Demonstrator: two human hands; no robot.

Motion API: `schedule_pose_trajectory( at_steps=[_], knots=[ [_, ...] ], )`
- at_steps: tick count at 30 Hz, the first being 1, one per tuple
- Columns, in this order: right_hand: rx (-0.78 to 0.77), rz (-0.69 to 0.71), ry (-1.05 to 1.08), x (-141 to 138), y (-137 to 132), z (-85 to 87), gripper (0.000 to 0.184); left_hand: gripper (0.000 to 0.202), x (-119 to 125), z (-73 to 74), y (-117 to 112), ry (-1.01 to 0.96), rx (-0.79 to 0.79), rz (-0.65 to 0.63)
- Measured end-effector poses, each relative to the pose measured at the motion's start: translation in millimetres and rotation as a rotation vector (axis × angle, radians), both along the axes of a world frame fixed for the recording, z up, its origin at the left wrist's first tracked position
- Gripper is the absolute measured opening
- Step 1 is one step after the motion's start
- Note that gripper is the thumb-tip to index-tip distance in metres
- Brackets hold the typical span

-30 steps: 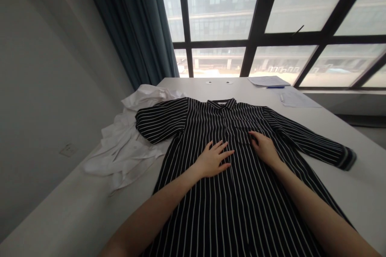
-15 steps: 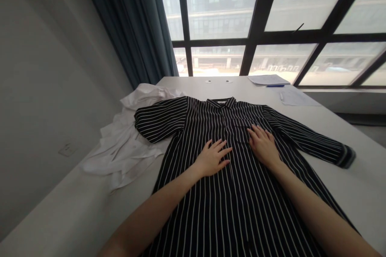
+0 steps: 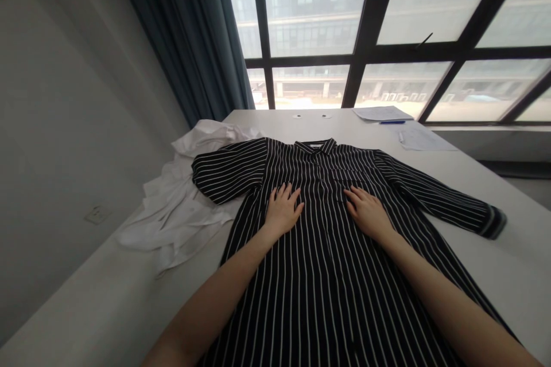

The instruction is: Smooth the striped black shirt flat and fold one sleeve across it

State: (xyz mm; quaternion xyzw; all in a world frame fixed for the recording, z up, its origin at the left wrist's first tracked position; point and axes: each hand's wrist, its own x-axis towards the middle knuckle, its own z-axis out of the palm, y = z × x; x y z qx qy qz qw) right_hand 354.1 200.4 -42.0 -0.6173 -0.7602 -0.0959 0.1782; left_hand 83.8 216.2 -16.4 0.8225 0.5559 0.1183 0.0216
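Observation:
A black shirt with white stripes [image 3: 310, 275] lies spread front side up, its collar toward the window. My left hand [image 3: 283, 209] rests open on the left half of the shirt's chest, fingers spread and pointing to the collar. On the right half of the chest, my right hand [image 3: 365, 211] lies flat with its fingers extended, close to the chest pocket. The left sleeve in view [image 3: 232, 169] stretches outward over some white cloth, while the right sleeve [image 3: 451, 198] slants down to its cuff. Neither hand grips the fabric.
Crumpled white cloth [image 3: 185, 212] lies left of the shirt on the white table [image 3: 508, 275]. Papers [image 3: 383, 114] and a blue pen [image 3: 392, 122] are at the far right. A wall with a socket [image 3: 97, 214] borders the left; a curtain [image 3: 185, 28] and windows stand behind.
My left hand has moved left and farther up the chest. My right hand has shifted slightly left and toward me. The shirt lies in the same place.

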Motion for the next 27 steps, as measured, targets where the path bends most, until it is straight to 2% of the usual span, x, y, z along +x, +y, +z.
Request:
schedule_pose_trajectory(
  at_steps=[4, 8, 10, 13, 16, 19, 23, 27],
  knots=[
    [0.069, 0.023, 0.008, -2.9, -2.1, 9.0, 0.041, 0.051, -1.3, -0.5, 1.5, -0.005, -0.003, 0.014],
    [0.13, 0.165, 0.058, -8.1, -5.8, 21.1, 0.044, 0.056, 1.6, 1.8, -0.5, -0.007, 0.095, 0.031],
    [0.081, 0.283, 0.056, -11.5, -7.9, 23.9, 0.045, 0.058, 3.3, 3.2, -1.9, -0.006, 0.131, -0.001],
    [-0.072, 0.407, 0.012, -15.3, -9.7, 22.4, 0.044, 0.058, 4.2, 3.2, -3.7, -0.003, 0.061, -0.063],
    [-0.185, 0.372, -0.017, -16.3, -9.3, 17.7, 0.048, 0.061, 2.9, 1.6, -4.1, 0.011, -0.035, -0.091],
    [-0.219, 0.315, -0.029, -15.7, -8.4, 14.8, 0.051, 0.063, 0.7, 1.1, -3.5, 0.024, -0.071, -0.113],
    [-0.188, 0.292, -0.025, -15.8, -9.3, 16.7, 0.051, 0.067, -0.3, 1.9, -2.9, 0.02, -0.09, -0.121],
    [-0.134, 0.368, 0.004, -16.3, -10.8, 22.2, 0.048, 0.065, 0.9, 1.5, -2.8, 0.014, -0.068, -0.085]
  ],
)
